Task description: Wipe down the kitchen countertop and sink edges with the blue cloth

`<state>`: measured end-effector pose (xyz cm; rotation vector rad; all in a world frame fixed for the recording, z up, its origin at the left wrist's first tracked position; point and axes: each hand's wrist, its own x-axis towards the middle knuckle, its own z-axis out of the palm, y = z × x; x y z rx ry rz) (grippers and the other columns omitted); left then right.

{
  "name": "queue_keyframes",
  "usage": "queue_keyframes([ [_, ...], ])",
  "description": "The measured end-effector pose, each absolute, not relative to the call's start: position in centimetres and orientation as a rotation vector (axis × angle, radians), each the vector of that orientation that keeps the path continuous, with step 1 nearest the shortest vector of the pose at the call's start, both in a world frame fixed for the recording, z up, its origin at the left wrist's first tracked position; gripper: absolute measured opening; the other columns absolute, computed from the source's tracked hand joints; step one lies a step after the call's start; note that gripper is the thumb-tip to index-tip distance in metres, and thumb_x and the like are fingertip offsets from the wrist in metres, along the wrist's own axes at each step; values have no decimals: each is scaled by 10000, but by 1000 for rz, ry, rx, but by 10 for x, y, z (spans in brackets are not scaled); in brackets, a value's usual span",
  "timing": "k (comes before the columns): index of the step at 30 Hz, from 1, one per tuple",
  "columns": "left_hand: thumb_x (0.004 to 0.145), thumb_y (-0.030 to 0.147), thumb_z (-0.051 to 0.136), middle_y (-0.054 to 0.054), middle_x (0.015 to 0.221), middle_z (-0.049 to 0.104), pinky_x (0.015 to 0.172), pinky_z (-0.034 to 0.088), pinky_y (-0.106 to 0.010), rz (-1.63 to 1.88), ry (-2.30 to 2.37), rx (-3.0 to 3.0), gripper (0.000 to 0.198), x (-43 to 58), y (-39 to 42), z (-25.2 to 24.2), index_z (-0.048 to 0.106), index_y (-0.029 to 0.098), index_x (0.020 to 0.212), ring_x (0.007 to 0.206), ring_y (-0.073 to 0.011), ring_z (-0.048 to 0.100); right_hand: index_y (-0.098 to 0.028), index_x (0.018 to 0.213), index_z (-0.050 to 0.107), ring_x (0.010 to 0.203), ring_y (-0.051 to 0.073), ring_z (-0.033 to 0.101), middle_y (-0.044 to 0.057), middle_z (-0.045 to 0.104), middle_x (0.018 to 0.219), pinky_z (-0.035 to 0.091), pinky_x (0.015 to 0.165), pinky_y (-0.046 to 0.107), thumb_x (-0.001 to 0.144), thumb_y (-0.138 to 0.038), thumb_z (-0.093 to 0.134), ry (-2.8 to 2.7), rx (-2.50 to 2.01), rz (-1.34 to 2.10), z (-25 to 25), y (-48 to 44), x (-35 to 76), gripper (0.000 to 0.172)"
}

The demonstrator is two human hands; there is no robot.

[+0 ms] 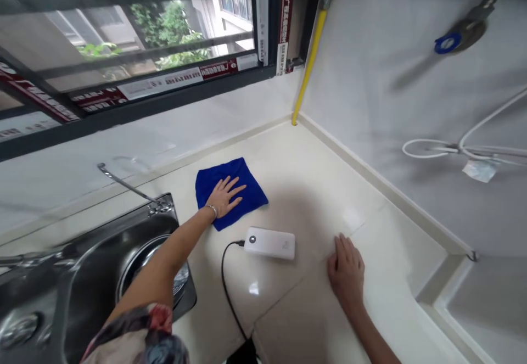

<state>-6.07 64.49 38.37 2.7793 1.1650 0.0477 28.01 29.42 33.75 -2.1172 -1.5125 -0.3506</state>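
A blue cloth (252, 195) lies spread on the pale countertop (325, 177). My left hand (222, 196) presses flat on it, fingers spread and holding nothing. My right hand (347, 269) rests on the countertop further right, its fingers stretched out close together, with no object in it. Between the two hands sits a white power bank (269, 243), touched by neither. A black cable (224, 276) is plugged into its left end and runs toward the front edge.
At the left is a steel sink (90, 265) with a thin curved faucet (127, 185) and a round pan or basin inside, partly behind my left arm. A yellow pipe (310, 62) stands in the corner by the window. White cables (448, 147) hang on the right wall.
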Motion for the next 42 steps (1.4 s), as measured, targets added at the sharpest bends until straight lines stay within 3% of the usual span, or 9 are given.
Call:
queue_keyframes([
  [7, 1039, 559, 345, -37, 1756, 237, 1318, 92, -586, 85, 1240, 2734, 641, 37, 690, 374, 417, 320, 1629, 1633, -367, 96, -177, 1596, 383, 1493, 282, 418, 141, 494, 1571, 369, 1223, 550, 1037, -183, 411, -1535, -2164, -318, 346, 296, 280, 559],
  [16, 1013, 612, 318, -102, 1773, 144, 1293, -1, -642, 159, 1264, 2693, 784, 157, 681, 367, 298, 202, 1680, 1624, -434, 8, -188, 1600, 385, 1522, 267, 376, 136, 488, 1577, 326, 1250, 551, 1018, -179, 420, -1474, -2202, -227, 348, 299, 279, 583],
  [25, 995, 563, 397, -143, 1770, 125, 1281, -53, -649, 166, 941, 2729, 798, 234, 579, 361, 318, 144, 1669, 1614, -471, -6, -156, 1473, 522, 1459, 267, 432, 158, 494, 1554, 374, 1222, 536, 987, -176, 463, -1407, -2140, -298, 334, 300, 287, 490],
  [30, 981, 546, 421, -127, 1761, 181, 1289, -41, -653, 211, 771, 2685, 783, 267, 510, 357, 339, 177, 1666, 1621, -454, 4, -161, 1292, 643, 1307, 252, 540, 151, 611, 1368, 501, 1123, 475, 935, -122, 428, -1350, -2069, -290, 325, 297, 285, 418],
  [33, 971, 537, 445, -127, 1754, 208, 1292, -15, -660, 200, 722, 2670, 774, 276, 484, 357, 371, 180, 1654, 1619, -461, 23, -191, 1274, 639, 1293, 227, 567, 128, 619, 1363, 544, 1088, 434, 940, -101, 419, -1386, -1988, -283, 326, 259, 274, 409],
  [37, 978, 548, 428, -117, 1754, 213, 1306, -5, -641, 265, 657, 2674, 765, 273, 444, 355, 382, 186, 1651, 1622, -447, 35, -230, 1485, 513, 1398, 266, 517, 124, 556, 1485, 511, 1142, 546, 965, -101, 431, -1501, -2079, -319, 330, 149, 259, 541],
  [42, 966, 577, 447, -107, 1762, 168, 1304, 11, -670, 188, 393, 2714, 779, 248, 369, 353, 367, 227, 1658, 1626, -438, 10, -282, 1587, 426, 1350, 310, 571, 127, 568, 1481, 584, 1032, 574, 1010, -164, 453, -1201, -2347, -482, 328, 15, 256, 590],
])
